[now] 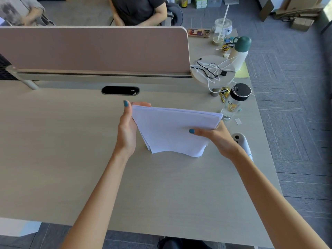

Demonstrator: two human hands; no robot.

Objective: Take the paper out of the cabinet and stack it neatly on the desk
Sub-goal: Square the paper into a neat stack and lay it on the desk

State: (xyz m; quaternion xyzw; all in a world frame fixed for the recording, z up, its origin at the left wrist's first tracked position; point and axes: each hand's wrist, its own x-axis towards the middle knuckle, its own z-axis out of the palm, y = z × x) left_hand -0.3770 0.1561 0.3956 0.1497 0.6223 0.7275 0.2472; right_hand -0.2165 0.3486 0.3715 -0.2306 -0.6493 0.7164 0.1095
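The paper stack (172,128) is tilted between both hands, just left of the black-lidded bottle (235,103). The left hand (127,130) clasps its left edge; the right hand (215,139) pinches its right side, thumb on top.

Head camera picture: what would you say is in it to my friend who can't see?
The left hand and right hand hold a paper stack by its sides over a beige desk. A bottle with a black lid stands just to the right, and a pink divider runs along the back.
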